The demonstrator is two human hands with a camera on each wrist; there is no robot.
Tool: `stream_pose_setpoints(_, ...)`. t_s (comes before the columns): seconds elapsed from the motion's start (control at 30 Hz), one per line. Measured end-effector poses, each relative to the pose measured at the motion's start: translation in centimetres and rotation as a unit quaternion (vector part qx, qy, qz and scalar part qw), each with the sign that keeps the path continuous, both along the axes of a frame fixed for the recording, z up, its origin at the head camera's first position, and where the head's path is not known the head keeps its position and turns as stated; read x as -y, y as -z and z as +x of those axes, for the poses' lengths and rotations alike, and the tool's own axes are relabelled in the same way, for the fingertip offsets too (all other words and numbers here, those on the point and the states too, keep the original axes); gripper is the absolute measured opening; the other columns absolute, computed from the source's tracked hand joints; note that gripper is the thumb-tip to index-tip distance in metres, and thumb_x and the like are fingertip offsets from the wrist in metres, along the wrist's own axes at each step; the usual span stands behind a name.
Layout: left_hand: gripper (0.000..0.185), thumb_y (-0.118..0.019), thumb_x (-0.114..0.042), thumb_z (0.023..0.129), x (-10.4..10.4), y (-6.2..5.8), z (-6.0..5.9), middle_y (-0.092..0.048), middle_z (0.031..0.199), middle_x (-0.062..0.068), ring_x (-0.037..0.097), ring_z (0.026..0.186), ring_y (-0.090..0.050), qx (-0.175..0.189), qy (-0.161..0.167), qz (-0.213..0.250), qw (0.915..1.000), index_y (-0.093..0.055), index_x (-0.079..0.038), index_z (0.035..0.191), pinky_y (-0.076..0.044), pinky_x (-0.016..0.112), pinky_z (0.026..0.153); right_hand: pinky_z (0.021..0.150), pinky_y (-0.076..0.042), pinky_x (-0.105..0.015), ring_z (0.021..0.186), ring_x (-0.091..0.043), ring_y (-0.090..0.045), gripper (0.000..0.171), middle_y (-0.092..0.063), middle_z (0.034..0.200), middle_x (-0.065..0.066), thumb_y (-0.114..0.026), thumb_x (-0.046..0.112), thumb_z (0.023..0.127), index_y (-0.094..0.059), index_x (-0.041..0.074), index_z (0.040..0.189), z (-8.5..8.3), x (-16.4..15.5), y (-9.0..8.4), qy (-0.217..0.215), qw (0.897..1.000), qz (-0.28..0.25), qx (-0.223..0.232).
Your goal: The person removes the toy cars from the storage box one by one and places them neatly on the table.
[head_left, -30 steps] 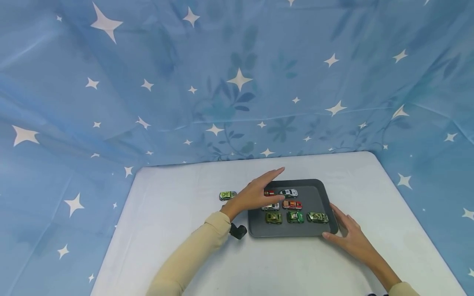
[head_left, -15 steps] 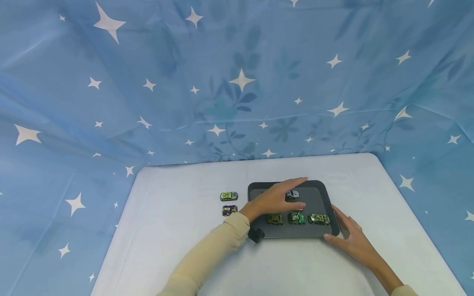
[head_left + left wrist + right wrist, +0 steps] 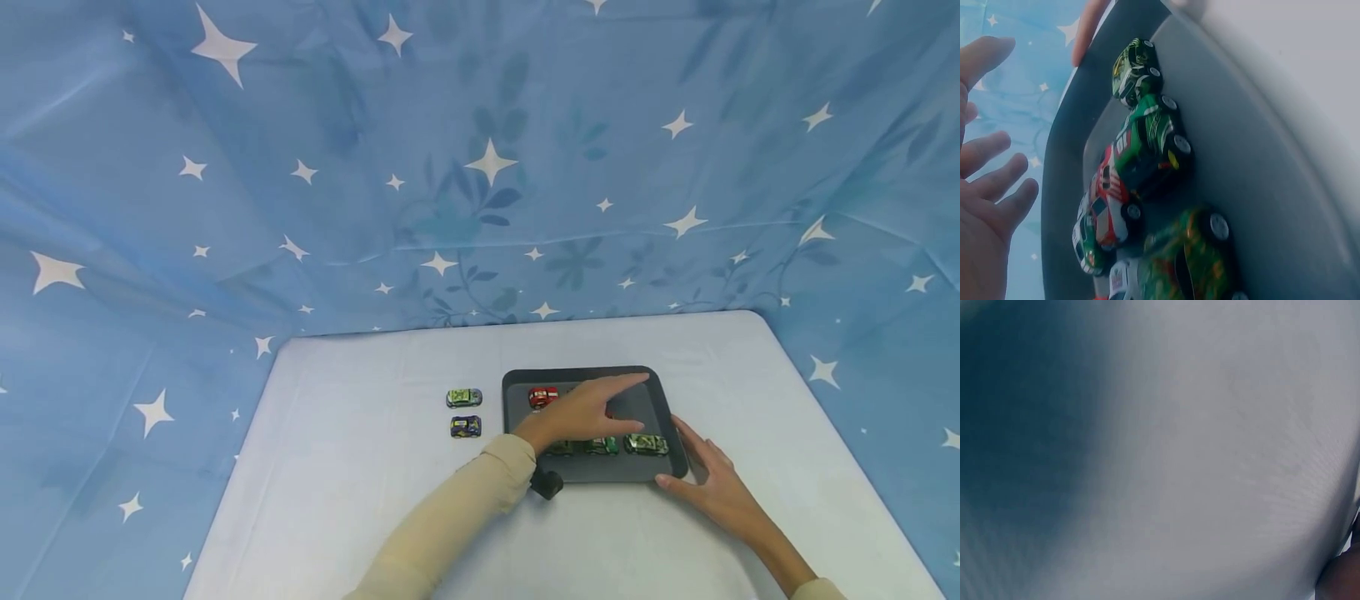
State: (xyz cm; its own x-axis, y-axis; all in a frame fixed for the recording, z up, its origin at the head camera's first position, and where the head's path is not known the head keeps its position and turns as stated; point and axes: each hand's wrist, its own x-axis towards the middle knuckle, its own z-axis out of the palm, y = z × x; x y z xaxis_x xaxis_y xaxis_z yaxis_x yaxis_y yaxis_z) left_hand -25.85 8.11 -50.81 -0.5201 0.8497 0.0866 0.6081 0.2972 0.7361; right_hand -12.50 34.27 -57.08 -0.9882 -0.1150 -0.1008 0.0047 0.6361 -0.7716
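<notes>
Left wrist view shows red-white car (image 3: 1105, 203), hidden under left hand (image 3: 581, 411) overhead

Left hand (image 3: 581, 411) flat, fingers extended forward, right hand (image 3: 705, 483) open, palm down, fingers spread

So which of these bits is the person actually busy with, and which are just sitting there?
In hand:
- dark tray, which the right hand touches at its corner
- toy cars on the tray, e.g. the red car and camouflage car
- left hand, open above them

Lying about:
- green car and blue car on the white table
- starry blue cloth
</notes>
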Motion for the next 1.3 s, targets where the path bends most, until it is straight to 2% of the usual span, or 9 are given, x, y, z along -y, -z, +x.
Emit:
stream_pose_setpoints(0.17,0.079,-0.068,-0.041,0.107,-1.4,0.3,0.1,-0.033,0.173,-0.002,0.006,0.155,-0.03,0.005,-0.007,-0.027,0.9996,-0.028,-0.018,0.172,-0.029,0.023,0.121,0.099,-0.019,-0.092,0.145,-0.072,-0.019,0.104,-0.035,0.162,-0.038,-0.083,0.034,0.094,-0.018,0.021,0.174,0.0,0.1,-0.2,0.003,1.0,0.01,0.01)
stream_pose_setpoints(0.37,0.076,-0.067,-0.044,0.107,-2.8,0.5,0.5,-0.039,0.17,0.0,0.006,0.154,-0.033,-0.026,-0.007,-0.066,0.9975,-0.033,-0.017,0.17,-0.028,0.02,0.121,0.097,-0.018,-0.093,0.145,-0.073,-0.016,0.103,-0.033,0.162,-0.039,-0.081,0.034,0.095,-0.016,0.021,0.174,0.0,0.0,-0.2,0.004,1.0,0.011,0.013)
stream_pose_setpoints(0.6,0.074,-0.069,-0.047,0.105,-3.6,1.1,1.3,-0.048,0.163,-0.007,0.001,0.148,-0.041,-0.021,-0.015,-0.099,0.9948,-0.041,-0.019,0.167,-0.033,0.016,0.116,0.098,-0.018,-0.093,0.146,-0.071,-0.018,0.103,-0.033,0.165,-0.036,-0.082,0.033,0.094,-0.019,0.022,0.174,0.2,0.1,-0.4,0.003,1.0,0.002,0.009)
stream_pose_setpoints(0.7,0.072,-0.069,-0.049,0.105,-3.9,1.3,1.4,-0.05,0.162,-0.009,0.0,0.145,-0.044,-0.033,-0.02,-0.114,0.9927,-0.044,-0.021,0.166,-0.034,0.016,0.115,0.099,-0.017,-0.093,0.146,-0.072,-0.018,0.103,-0.033,0.164,-0.036,-0.082,0.033,0.094,-0.019,0.022,0.174,0.2,0.1,-0.4,0.004,1.0,0.002,0.005)
stream_pose_setpoints(0.93,0.066,-0.069,-0.052,0.103,-4.1,1.7,1.7,-0.058,0.154,-0.012,0.002,0.138,-0.054,-0.069,-0.029,-0.159,0.9844,-0.053,-0.023,0.161,-0.043,0.022,0.11,0.103,-0.012,-0.092,0.147,-0.073,-0.013,0.103,-0.033,0.164,-0.036,-0.083,0.034,0.093,-0.02,0.021,0.174,0.2,0.2,-0.2,0.006,1.0,0.001,0.011)
stream_pose_setpoints(1.13,0.06,-0.07,-0.051,0.103,-4.4,2.2,1.8,-0.062,0.149,-0.013,0.004,0.135,-0.057,-0.084,-0.029,-0.18,0.9797,-0.06,-0.023,0.156,-0.046,0.029,0.11,0.108,-0.01,-0.089,0.147,-0.07,-0.02,0.102,-0.034,0.163,-0.037,-0.084,0.03,0.093,-0.022,0.021,0.173,0.1,0.2,-0.2,0.003,1.0,-0.015,-0.005)
stream_pose_setpoints(1.3,0.05,-0.073,-0.044,0.103,-4.9,2.7,1.8,-0.069,0.136,-0.015,-0.003,0.12,-0.063,-0.106,-0.018,-0.189,0.9762,-0.067,-0.022,0.147,-0.047,0.017,0.101,0.105,-0.013,-0.09,0.146,-0.07,-0.021,0.102,-0.036,0.162,-0.037,-0.084,0.029,0.093,-0.023,0.019,0.173,0.1,0.2,-0.3,0.003,1.0,-0.021,-0.007)
